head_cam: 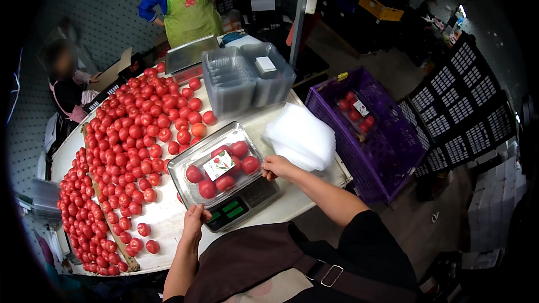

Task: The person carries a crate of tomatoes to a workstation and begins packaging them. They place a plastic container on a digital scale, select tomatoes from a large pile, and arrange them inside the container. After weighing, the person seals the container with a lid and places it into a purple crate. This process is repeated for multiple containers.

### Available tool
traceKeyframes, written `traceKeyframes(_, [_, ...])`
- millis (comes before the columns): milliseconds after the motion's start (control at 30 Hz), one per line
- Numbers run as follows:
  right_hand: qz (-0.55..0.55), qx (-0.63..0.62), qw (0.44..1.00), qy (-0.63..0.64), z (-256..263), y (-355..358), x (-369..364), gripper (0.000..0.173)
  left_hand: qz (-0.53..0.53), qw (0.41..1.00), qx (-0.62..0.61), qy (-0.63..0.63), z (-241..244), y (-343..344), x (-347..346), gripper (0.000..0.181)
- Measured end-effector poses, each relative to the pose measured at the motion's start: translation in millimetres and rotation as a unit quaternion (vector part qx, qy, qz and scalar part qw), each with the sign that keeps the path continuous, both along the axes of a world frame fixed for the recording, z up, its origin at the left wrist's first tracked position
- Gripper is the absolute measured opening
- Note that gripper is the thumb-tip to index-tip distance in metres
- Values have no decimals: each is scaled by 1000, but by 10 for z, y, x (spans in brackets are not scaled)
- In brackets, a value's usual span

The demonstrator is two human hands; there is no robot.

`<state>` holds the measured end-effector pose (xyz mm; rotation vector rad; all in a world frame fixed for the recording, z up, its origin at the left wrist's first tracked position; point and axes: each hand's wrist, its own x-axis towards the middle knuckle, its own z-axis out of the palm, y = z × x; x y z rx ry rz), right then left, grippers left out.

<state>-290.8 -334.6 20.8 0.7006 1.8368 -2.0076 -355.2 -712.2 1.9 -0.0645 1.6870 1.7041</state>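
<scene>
A clear plastic tray (242, 183) of several red tomatoes, with a printed card (219, 165) on top, sits in the metal pan (179, 167) of a digital scale. My left hand (196, 220) pinches the tray's near left corner. At its near right corner, the closed fingers of my right hand (277, 168) hold the rim. Glare blurs the line between the tray's rim and the pan's edge. Below the pan, the scale's green displays (230, 207) and keypad (261, 192) face me.
Loose tomatoes (126, 134) cover the table's left side. Stacked clear trays (229, 79) stand behind the scale. White foam sheets (300, 136) lie right of it. A purple crate (379, 168) holds a packed tray (355, 111). A person in a green apron (189, 12) stands across the table; another sits left.
</scene>
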Motion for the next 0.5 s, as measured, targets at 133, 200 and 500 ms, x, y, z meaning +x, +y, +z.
traceKeyframes(133, [-57, 91, 994, 5, -2, 3, -97, 28, 69, 997, -34, 4, 309, 142, 32, 26])
traceKeyframes(200, [-20, 257, 963, 80, 42, -80, -210, 41, 97, 992, -59, 58, 300, 237, -78, 27])
traceKeyframes(500, [-128, -32, 984, 123, -30, -246, 122, 54, 81, 992, 54, 75, 735, 354, -7, 37])
